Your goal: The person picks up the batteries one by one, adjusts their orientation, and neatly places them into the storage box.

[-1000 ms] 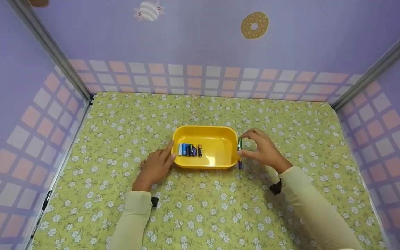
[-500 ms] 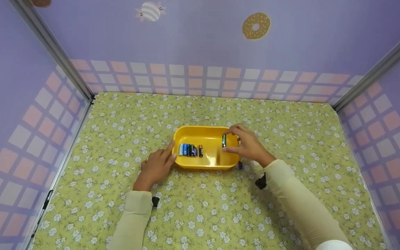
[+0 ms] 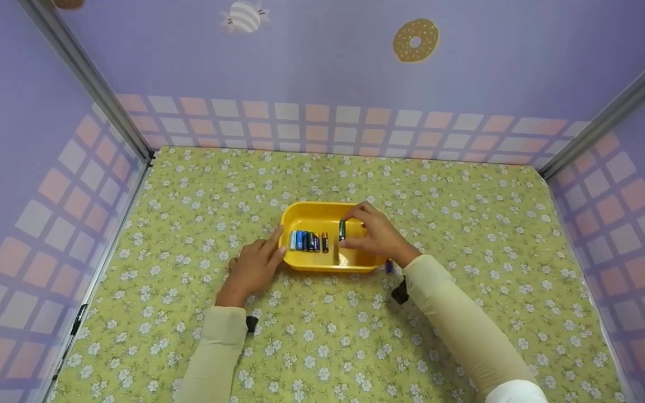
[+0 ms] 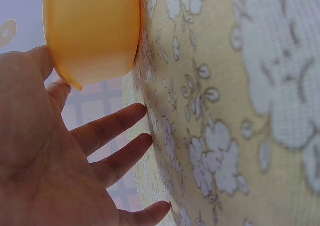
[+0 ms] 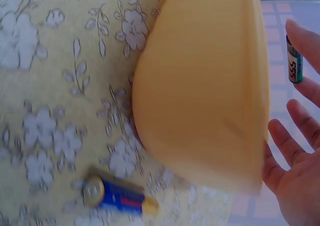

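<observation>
In the head view my right hand [image 3: 379,232] pinches a dark green battery [image 3: 342,230] upright over the yellow plastic tub [image 3: 331,268]. The right wrist view shows this battery [image 5: 295,63] between thumb and finger, "555" printed on its side. Inside the tub, at the left, several blue and dark batteries [image 3: 304,240] lie side by side; a black-and-copper battery [image 3: 325,243] is just right of them. My left hand [image 3: 251,271] touches the tub's left rim with thumb and index fingertips. Its other fingers [image 4: 120,156] extend down to the cloth in the left wrist view.
A blue battery with a gold end [image 5: 122,197] lies on the cloth outside the tub's right side, partly hidden in the head view. Flowered yellow-green cloth [image 3: 322,347] covers the table. Purple wall panels [image 3: 322,67] stand at the back and both sides.
My right hand has taken the green battery from beside the tub's right wall and carried it leftward, over the rim and towards the row. My left hand stays at the left rim.
</observation>
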`<state>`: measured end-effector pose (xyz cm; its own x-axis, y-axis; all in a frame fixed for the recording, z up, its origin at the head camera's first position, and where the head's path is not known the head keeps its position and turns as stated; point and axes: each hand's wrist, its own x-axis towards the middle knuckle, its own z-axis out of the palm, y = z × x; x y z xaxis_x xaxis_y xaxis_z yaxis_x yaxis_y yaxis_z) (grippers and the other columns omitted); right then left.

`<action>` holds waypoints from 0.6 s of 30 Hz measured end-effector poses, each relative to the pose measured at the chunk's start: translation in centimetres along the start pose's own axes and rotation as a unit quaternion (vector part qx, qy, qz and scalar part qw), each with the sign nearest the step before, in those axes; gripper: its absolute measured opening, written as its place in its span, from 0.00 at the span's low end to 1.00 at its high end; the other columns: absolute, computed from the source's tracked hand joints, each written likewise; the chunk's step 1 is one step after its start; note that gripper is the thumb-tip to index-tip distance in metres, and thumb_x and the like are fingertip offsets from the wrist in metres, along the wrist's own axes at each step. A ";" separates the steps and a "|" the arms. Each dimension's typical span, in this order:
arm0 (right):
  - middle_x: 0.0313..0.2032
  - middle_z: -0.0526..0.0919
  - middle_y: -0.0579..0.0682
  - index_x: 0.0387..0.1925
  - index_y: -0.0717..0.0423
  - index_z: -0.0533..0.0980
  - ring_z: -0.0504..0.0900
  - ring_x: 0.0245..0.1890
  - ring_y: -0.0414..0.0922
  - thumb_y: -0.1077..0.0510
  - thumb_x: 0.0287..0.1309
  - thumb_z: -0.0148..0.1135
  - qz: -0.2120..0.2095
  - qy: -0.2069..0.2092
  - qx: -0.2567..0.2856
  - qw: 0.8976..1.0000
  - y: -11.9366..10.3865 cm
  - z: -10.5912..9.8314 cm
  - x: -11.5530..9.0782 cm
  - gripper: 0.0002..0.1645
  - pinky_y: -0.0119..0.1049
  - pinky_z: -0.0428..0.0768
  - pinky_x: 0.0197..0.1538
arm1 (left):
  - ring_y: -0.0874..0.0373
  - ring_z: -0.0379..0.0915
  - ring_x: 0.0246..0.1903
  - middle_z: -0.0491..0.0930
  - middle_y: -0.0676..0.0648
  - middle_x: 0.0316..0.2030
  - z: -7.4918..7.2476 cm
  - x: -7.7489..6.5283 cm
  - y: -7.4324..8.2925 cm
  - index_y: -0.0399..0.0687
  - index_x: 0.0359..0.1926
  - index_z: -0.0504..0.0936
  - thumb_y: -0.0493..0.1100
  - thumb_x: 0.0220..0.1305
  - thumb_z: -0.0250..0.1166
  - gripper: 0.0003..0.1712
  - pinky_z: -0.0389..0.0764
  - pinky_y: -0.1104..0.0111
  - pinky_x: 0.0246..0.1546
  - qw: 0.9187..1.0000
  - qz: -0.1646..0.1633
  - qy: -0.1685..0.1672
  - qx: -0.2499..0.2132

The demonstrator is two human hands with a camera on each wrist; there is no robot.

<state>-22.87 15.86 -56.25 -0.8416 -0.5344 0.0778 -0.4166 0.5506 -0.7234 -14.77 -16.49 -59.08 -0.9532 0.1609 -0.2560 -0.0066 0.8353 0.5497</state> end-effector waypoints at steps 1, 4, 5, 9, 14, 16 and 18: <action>0.55 0.74 0.50 0.57 0.47 0.79 0.76 0.61 0.59 0.43 0.55 0.78 0.001 -0.004 -0.005 1.000 0.0 0.2 0.1 0.30 0.55 0.79 0.60 | 0.38 0.56 0.74 0.62 0.47 0.76 0.0 0.0 0.0 0.96 0.75 0.33 0.76 0.74 0.31 0.33 0.54 0.28 0.65 1.000 0.000 0.000 0.000; 0.56 0.75 0.51 0.56 0.46 0.78 0.77 0.59 0.57 0.42 0.55 0.77 0.007 -0.014 -0.016 1.000 0.1 1.0 0.5 0.30 0.53 0.79 0.60 | 0.38 0.56 0.75 0.62 0.47 0.76 -0.1 0.0 0.0 0.95 0.75 0.33 0.76 0.74 0.32 0.33 0.54 0.28 0.65 1.000 0.003 -0.001 -0.003; 0.56 0.75 0.50 0.56 0.46 0.78 0.77 0.58 0.56 0.42 0.55 0.77 0.009 -0.016 -0.020 1.000 0.1 1.2 0.6 0.30 0.52 0.79 0.60 | 0.38 0.56 0.75 0.62 0.47 0.76 -0.1 0.0 0.0 0.95 0.75 0.33 0.76 0.74 0.32 0.33 0.54 0.28 0.65 1.000 0.004 -0.001 -0.004; 0.55 0.75 0.51 0.54 0.46 0.78 0.78 0.57 0.54 0.42 0.54 0.78 0.019 -0.017 -0.032 0.999 0.2 2.1 1.0 0.29 0.50 0.78 0.60 | 0.38 0.56 0.75 0.62 0.48 0.76 -0.1 0.1 -0.1 0.95 0.75 0.33 0.76 0.74 0.32 0.34 0.54 0.28 0.64 1.000 0.010 -0.001 -0.006; 0.55 0.76 0.54 0.53 0.48 0.79 0.77 0.55 0.53 0.43 0.53 0.79 0.031 -0.022 -0.035 0.999 0.3 3.0 1.5 0.29 0.48 0.78 0.61 | 0.38 0.56 0.75 0.62 0.48 0.76 -0.1 0.0 -0.1 0.94 0.76 0.33 0.77 0.74 0.32 0.34 0.54 0.28 0.65 1.000 0.010 -0.001 -0.003; 0.55 0.76 0.54 0.53 0.48 0.79 0.77 0.55 0.52 0.42 0.53 0.79 0.039 -0.025 -0.041 0.998 0.4 3.2 1.7 0.30 0.48 0.77 0.61 | 0.38 0.55 0.75 0.61 0.47 0.77 -0.1 0.0 -0.1 0.93 0.76 0.33 0.77 0.74 0.32 0.34 0.54 0.27 0.64 1.000 0.012 -0.003 -0.003; 0.55 0.75 0.52 0.53 0.47 0.79 0.76 0.55 0.51 0.42 0.52 0.79 0.047 -0.028 -0.047 0.997 0.4 3.5 1.9 0.30 0.48 0.76 0.61 | 0.37 0.55 0.75 0.61 0.47 0.77 -0.2 0.0 -0.1 0.93 0.77 0.33 0.77 0.74 0.32 0.35 0.53 0.26 0.64 1.000 0.013 -0.004 -0.003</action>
<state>-23.42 12.89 -58.81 -0.8590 -0.5111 -0.0284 -0.3687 0.6562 -0.6584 -14.80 -16.68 -58.99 -0.9506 0.1863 -0.2483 0.0158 0.8279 0.5606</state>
